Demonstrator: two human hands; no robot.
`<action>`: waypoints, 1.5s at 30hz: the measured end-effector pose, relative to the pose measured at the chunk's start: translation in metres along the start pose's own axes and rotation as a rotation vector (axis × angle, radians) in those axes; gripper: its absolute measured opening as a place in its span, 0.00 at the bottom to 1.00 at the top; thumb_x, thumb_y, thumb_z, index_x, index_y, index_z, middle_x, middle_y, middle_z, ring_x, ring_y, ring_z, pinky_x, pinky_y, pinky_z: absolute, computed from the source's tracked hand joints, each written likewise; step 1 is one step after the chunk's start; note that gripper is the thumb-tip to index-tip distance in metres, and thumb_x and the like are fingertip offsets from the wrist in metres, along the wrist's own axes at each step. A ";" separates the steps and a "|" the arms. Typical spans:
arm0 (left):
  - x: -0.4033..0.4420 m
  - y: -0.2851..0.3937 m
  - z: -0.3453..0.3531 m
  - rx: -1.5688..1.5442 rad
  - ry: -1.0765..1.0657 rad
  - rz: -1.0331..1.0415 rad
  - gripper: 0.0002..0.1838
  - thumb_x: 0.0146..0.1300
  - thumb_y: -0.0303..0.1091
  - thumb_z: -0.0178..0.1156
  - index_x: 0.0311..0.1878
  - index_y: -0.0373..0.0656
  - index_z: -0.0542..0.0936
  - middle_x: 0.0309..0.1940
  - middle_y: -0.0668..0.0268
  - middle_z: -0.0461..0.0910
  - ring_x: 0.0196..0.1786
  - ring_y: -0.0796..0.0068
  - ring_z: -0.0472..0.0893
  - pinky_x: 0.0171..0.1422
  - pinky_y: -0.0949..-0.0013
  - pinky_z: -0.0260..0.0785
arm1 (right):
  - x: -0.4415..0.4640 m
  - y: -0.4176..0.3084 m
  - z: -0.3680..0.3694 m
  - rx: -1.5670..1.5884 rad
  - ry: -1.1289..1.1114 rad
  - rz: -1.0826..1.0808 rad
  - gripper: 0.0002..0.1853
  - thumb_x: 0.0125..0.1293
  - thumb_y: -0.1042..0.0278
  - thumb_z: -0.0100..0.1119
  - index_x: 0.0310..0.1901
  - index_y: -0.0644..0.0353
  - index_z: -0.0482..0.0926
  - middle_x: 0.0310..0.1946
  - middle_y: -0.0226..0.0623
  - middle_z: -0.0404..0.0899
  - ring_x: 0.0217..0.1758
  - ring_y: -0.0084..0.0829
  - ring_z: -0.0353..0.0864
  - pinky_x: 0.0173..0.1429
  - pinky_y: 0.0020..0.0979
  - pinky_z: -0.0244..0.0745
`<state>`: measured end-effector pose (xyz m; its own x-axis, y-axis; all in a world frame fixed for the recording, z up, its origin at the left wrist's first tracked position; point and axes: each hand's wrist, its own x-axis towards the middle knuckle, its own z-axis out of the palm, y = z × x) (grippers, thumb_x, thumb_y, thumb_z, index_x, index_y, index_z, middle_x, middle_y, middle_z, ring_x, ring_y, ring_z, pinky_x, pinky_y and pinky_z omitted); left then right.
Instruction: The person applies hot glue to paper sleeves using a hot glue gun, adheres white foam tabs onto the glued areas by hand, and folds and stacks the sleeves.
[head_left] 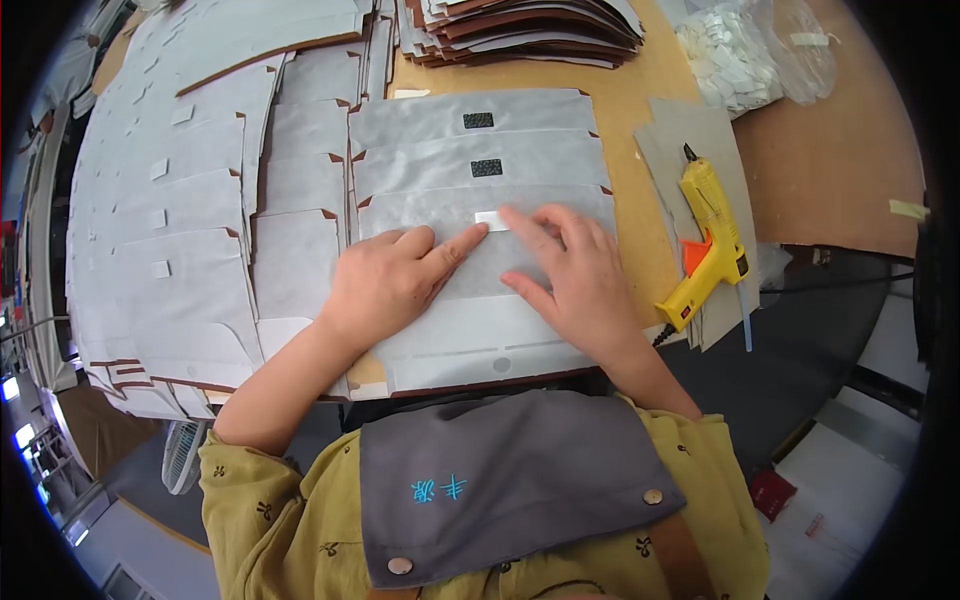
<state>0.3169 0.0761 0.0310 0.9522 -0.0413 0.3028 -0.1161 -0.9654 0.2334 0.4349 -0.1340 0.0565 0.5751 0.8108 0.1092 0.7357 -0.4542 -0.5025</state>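
A small white rectangular patch (490,221) lies on the top light grey sheet (450,290) of an overlapping row in front of me. My left hand (392,275) rests on that sheet, its index finger stretched out to the patch's left end and its other fingers curled. From the other side, my right hand (580,262) touches the patch's right end with a fingertip, thumb and fingers apart. Two sheets further up each carry a dark speckled patch, one nearer (486,168) and one farther (479,121).
A yellow glue gun (715,235) lies on grey cardboard (665,125) to the right. Behind it stands a plastic bag of white pieces (735,60). More overlapping sheets (190,320) spread leftward, and a thick stack of brown-edged pieces (520,35) sits at the back.
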 end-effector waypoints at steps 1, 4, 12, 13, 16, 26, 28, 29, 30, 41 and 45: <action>-0.001 -0.001 0.001 0.029 -0.018 0.028 0.30 0.59 0.38 0.67 0.67 0.66 0.78 0.23 0.74 0.67 0.24 0.76 0.75 0.24 0.69 0.70 | 0.000 0.001 0.004 -0.118 -0.006 -0.052 0.30 0.62 0.57 0.70 0.67 0.47 0.75 0.58 0.36 0.72 0.57 0.40 0.73 0.62 0.41 0.68; -0.001 0.000 0.002 0.025 -0.005 0.016 0.30 0.56 0.36 0.67 0.64 0.66 0.81 0.24 0.74 0.67 0.25 0.76 0.75 0.24 0.69 0.70 | 0.001 0.003 0.012 -0.236 0.007 -0.098 0.28 0.62 0.56 0.70 0.65 0.41 0.78 0.56 0.32 0.72 0.55 0.37 0.73 0.61 0.40 0.67; 0.004 0.001 0.000 0.005 0.027 0.045 0.28 0.57 0.32 0.68 0.63 0.62 0.81 0.22 0.73 0.68 0.23 0.73 0.75 0.24 0.67 0.68 | -0.013 0.027 -0.006 -0.108 0.180 -0.187 0.23 0.62 0.57 0.69 0.60 0.44 0.82 0.55 0.30 0.76 0.57 0.34 0.76 0.59 0.38 0.68; 0.003 0.002 -0.001 -0.026 0.062 0.018 0.27 0.57 0.31 0.69 0.63 0.60 0.81 0.21 0.72 0.68 0.22 0.73 0.74 0.24 0.67 0.67 | -0.022 0.034 -0.016 -0.098 0.302 -0.113 0.21 0.61 0.59 0.70 0.57 0.47 0.82 0.54 0.33 0.78 0.55 0.37 0.77 0.57 0.40 0.70; 0.004 0.011 -0.008 -0.008 0.084 0.070 0.25 0.57 0.31 0.71 0.60 0.56 0.83 0.20 0.71 0.68 0.20 0.73 0.73 0.23 0.66 0.65 | -0.058 0.074 -0.047 -0.204 0.612 0.122 0.14 0.61 0.62 0.71 0.45 0.56 0.81 0.46 0.39 0.81 0.50 0.44 0.80 0.53 0.41 0.74; 0.122 0.116 0.050 -0.088 -0.041 0.358 0.20 0.64 0.36 0.62 0.60 0.56 0.79 0.27 0.70 0.76 0.27 0.69 0.81 0.28 0.65 0.74 | -0.096 0.098 -0.071 -0.180 0.317 0.967 0.34 0.54 0.33 0.72 0.33 0.64 0.78 0.37 0.44 0.83 0.39 0.46 0.83 0.42 0.42 0.77; 0.139 0.126 0.074 -0.084 -0.046 0.338 0.22 0.65 0.35 0.61 0.63 0.57 0.78 0.27 0.70 0.77 0.27 0.68 0.82 0.28 0.65 0.75 | -0.094 0.099 -0.064 -0.255 0.399 0.933 0.34 0.54 0.35 0.72 0.37 0.66 0.78 0.37 0.49 0.82 0.42 0.50 0.83 0.47 0.45 0.78; 0.144 0.129 0.083 -0.088 -0.058 0.325 0.22 0.65 0.35 0.60 0.64 0.58 0.78 0.27 0.70 0.77 0.27 0.68 0.82 0.27 0.65 0.75 | -0.095 0.099 -0.064 -0.246 0.398 0.932 0.34 0.54 0.35 0.72 0.37 0.66 0.78 0.37 0.49 0.82 0.42 0.50 0.83 0.47 0.45 0.78; 0.147 0.131 0.089 -0.095 -0.071 0.314 0.23 0.66 0.35 0.59 0.65 0.59 0.77 0.28 0.71 0.78 0.27 0.68 0.82 0.27 0.65 0.75 | -0.095 0.100 -0.066 -0.220 0.392 0.932 0.35 0.54 0.35 0.72 0.39 0.67 0.78 0.38 0.50 0.82 0.44 0.51 0.83 0.49 0.46 0.78; 0.146 0.135 0.094 -0.032 0.006 0.328 0.21 0.67 0.38 0.61 0.64 0.63 0.80 0.25 0.72 0.75 0.22 0.69 0.79 0.22 0.65 0.71 | -0.101 0.116 -0.078 0.314 0.447 0.975 0.25 0.58 0.54 0.72 0.49 0.66 0.79 0.37 0.41 0.82 0.33 0.31 0.84 0.38 0.34 0.79; 0.145 0.132 0.093 -0.050 -0.062 0.330 0.23 0.64 0.33 0.55 0.64 0.58 0.80 0.29 0.70 0.75 0.29 0.71 0.82 0.27 0.66 0.75 | -0.108 0.123 -0.079 1.151 0.576 0.853 0.18 0.65 0.59 0.67 0.50 0.62 0.77 0.36 0.34 0.82 0.33 0.23 0.83 0.37 0.25 0.79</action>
<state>0.4662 -0.0808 0.0200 0.8760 -0.3670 0.3129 -0.4334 -0.8836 0.1773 0.4912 -0.3068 0.0507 0.9217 0.0967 -0.3757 -0.3813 0.0478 -0.9232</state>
